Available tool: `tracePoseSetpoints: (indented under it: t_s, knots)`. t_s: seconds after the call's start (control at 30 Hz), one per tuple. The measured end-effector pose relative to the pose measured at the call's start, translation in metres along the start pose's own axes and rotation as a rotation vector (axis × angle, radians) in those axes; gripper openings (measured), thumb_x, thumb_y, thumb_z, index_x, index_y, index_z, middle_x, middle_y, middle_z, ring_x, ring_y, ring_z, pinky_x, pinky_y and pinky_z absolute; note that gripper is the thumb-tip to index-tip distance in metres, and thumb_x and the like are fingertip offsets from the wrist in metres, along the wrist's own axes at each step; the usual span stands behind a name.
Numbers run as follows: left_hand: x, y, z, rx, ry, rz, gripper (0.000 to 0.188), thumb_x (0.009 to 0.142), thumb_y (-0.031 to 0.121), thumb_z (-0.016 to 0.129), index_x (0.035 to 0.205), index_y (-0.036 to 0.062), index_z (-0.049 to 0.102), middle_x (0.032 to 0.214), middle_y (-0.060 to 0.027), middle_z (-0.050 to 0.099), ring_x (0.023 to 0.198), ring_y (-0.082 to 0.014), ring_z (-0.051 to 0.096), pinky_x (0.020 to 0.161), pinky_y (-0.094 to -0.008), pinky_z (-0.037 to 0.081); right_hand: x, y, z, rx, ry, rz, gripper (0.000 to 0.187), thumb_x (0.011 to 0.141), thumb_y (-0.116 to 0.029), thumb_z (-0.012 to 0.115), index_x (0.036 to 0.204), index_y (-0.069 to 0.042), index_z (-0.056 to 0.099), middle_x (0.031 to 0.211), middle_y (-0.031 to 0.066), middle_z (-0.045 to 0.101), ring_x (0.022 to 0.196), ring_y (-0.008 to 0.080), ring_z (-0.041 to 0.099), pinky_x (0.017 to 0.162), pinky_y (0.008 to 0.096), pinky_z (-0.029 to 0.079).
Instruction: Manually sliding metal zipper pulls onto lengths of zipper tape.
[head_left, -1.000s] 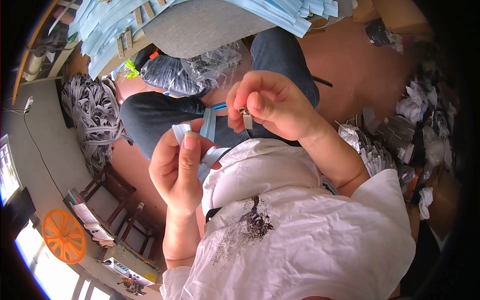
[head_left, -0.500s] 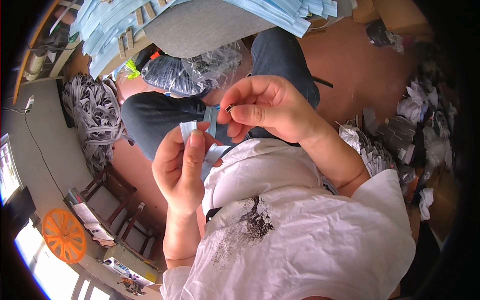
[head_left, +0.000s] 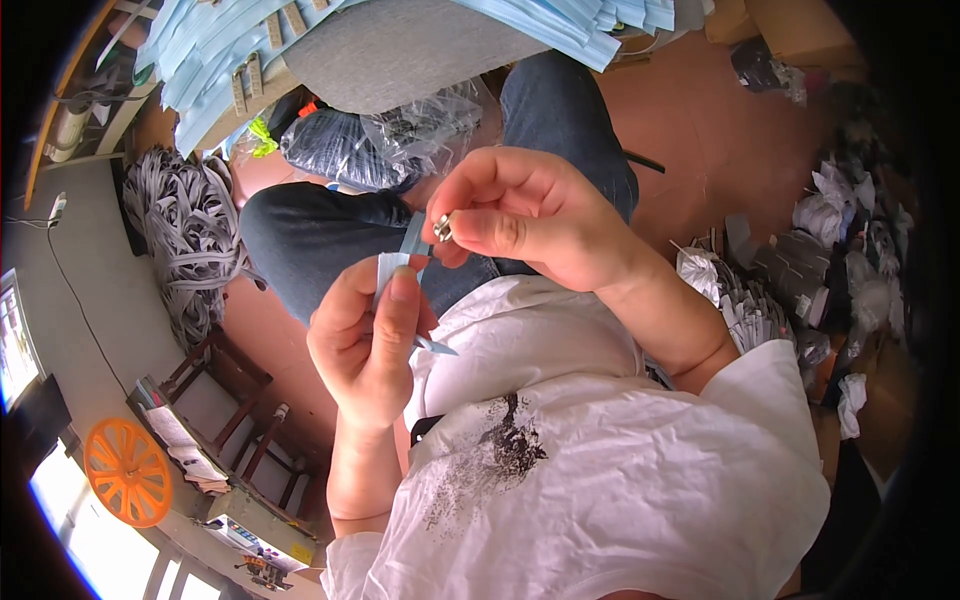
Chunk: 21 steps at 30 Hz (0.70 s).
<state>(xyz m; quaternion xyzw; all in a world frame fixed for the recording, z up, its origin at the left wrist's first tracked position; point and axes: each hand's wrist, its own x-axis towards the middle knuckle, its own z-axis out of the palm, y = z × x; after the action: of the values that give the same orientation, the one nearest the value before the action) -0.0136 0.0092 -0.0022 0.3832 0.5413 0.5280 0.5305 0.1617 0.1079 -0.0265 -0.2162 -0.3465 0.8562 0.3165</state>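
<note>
Above my lap, my left hand pinches the end of a light blue zipper tape between thumb and fingers. The tape end stands up past my thumb, and another tapered piece of it pokes out below my fingers. Just up and to the right, my right hand holds a small shiny metal zipper slider between thumb and forefinger. A small gap separates the slider from the tape end. A light blue strip hangs behind my hands over my jeans.
Many light blue zipper tapes lie along the table ahead, around a grey board. Under it are plastic bags. A heap of grey tape sits at left, near a dark wooden chair. Wrappings and scraps pile up at right.
My right hand has shifted slightly left toward the tape, and the slider in it has turned. The tape in my left hand has tilted, its lower piece now seen edge-on.
</note>
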Motion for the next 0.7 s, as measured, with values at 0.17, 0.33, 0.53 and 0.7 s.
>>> tracePoseSetpoints:
  t_s: [0.17,0.33,0.53,0.7]
  knots:
    - [-0.0015,-0.0034,0.0007,0.131,0.033,0.042,0.014,0.094,0.008,0.06,0.1,-0.0044,0.065,0.067,0.0001,0.06,0.057,-0.0029,0.051,0.053,-0.0171,0.038,0.0015,0.0026,0.0018,-0.022,-0.01,0.014,0.015,0.092,-0.009,0.064,0.104,0.0,0.063,0.097,0.0067,0.066,0.083,0.0119,0.062,0.075,0.025,0.051]
    - [-0.0022,-0.0092,0.0007,0.246,0.098,0.099,0.008,0.089,0.003,0.065,0.094,-0.0034,0.067,0.071,-0.0015,0.062,0.06,-0.0043,0.051,0.055,-0.0189,0.039,0.0009,0.0,0.0048,-0.103,-0.025,0.048,0.017,0.09,-0.011,0.067,0.104,-0.001,0.066,0.094,0.0024,0.068,0.085,0.0088,0.062,0.077,0.0235,0.051]
    - [-0.0027,-0.0085,-0.001,0.294,0.095,0.102,0.008,0.088,0.002,0.065,0.094,-0.0035,0.067,0.075,-0.0045,0.065,0.063,-0.0059,0.053,0.058,-0.0205,0.041,0.0006,0.002,0.0054,-0.199,-0.019,-0.006,0.016,0.089,-0.009,0.069,0.103,0.0,0.067,0.094,0.0025,0.068,0.087,0.008,0.062,0.078,0.0224,0.051]
    - [-0.0014,-0.0075,-0.0019,0.336,0.089,0.111,0.008,0.087,0.002,0.066,0.094,-0.0034,0.067,0.075,-0.0066,0.065,0.062,-0.0079,0.054,0.058,-0.0216,0.042,0.0001,0.0,0.0057,-0.253,-0.011,-0.033,0.016,0.089,-0.007,0.068,0.102,0.001,0.067,0.094,0.0033,0.068,0.087,0.0076,0.062,0.078,0.0215,0.051]
